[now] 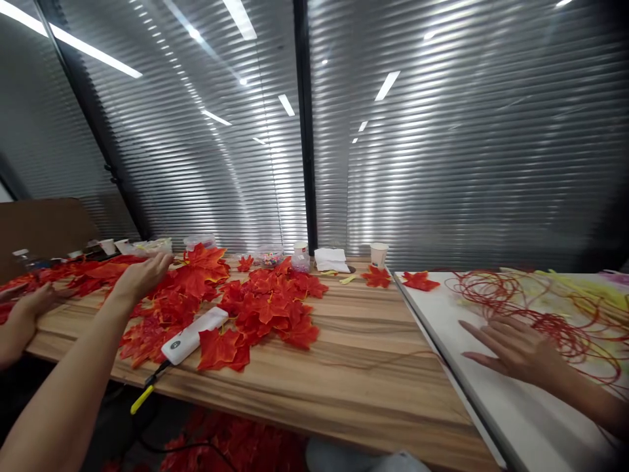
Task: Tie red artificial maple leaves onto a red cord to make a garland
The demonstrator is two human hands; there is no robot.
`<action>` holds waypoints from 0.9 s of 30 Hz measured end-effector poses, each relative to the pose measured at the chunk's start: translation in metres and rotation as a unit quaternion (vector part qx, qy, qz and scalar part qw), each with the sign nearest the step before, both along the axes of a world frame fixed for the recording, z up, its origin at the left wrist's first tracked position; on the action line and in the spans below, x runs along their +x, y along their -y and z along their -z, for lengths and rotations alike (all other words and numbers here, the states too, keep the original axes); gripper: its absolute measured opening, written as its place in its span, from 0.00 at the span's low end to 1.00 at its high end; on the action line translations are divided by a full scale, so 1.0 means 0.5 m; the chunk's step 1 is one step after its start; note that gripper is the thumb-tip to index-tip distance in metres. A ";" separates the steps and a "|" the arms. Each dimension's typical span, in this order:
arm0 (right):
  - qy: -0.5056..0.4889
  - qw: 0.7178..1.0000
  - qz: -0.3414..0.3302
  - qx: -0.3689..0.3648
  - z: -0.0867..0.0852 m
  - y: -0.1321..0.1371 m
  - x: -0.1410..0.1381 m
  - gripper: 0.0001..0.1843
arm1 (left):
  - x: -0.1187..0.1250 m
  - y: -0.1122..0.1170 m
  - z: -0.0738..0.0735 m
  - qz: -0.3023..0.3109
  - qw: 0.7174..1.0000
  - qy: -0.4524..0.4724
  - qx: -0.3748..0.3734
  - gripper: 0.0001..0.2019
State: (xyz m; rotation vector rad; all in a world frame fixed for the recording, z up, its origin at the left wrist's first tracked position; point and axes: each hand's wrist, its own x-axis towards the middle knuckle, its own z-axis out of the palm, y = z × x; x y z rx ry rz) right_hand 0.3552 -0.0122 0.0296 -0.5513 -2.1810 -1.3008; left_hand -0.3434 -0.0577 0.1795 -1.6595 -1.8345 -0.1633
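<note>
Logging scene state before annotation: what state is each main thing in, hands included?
Left hand: fingers extended; grip unclear
Right hand: open, fingers spread
Red leaves: loosely piled
Red cord: loose, tangled
White device: lying flat
Rightmost paper cup: upright
Blinds: lowered

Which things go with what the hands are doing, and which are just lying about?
Seem part of it:
- red leaves, near the left hand
- red cord, by the right hand

Seem just lying about:
- white device
- paper cup
- white paper
</note>
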 end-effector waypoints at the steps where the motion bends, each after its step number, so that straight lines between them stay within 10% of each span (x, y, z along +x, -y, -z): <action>1: -0.010 0.999 -0.031 0.006 -0.012 0.015 -0.031 0.18 | 0.003 -0.005 0.002 -0.008 1.000 -0.027 -0.011 0.10; 8: -0.136 0.949 -0.217 -0.183 -0.095 0.124 -0.357 0.14 | 0.058 -0.035 -0.002 -0.013 0.996 -0.088 -0.021 0.12; 11: -0.174 0.880 -0.214 -0.386 -0.127 0.124 -0.516 0.24 | 0.085 -0.045 -0.008 -0.002 0.996 -0.087 -0.006 0.11; 15: -0.211 0.695 -0.225 -0.649 -0.165 0.081 -0.689 0.41 | 0.120 -0.051 -0.017 0.014 0.997 -0.078 0.017 0.11; 20: -0.255 0.348 -0.297 -0.852 -0.172 0.065 -0.802 0.26 | 0.169 -0.041 -0.007 0.024 0.998 -0.014 0.055 0.13; 22: -0.298 0.272 -0.324 -0.856 -0.159 0.073 -0.806 0.21 | 0.185 -0.032 0.002 0.015 0.998 -0.002 0.060 0.14; 27: -0.343 0.300 -0.384 -0.803 -0.143 0.075 -0.730 0.15 | 0.228 -0.021 -0.003 -0.004 0.997 0.019 0.072 0.18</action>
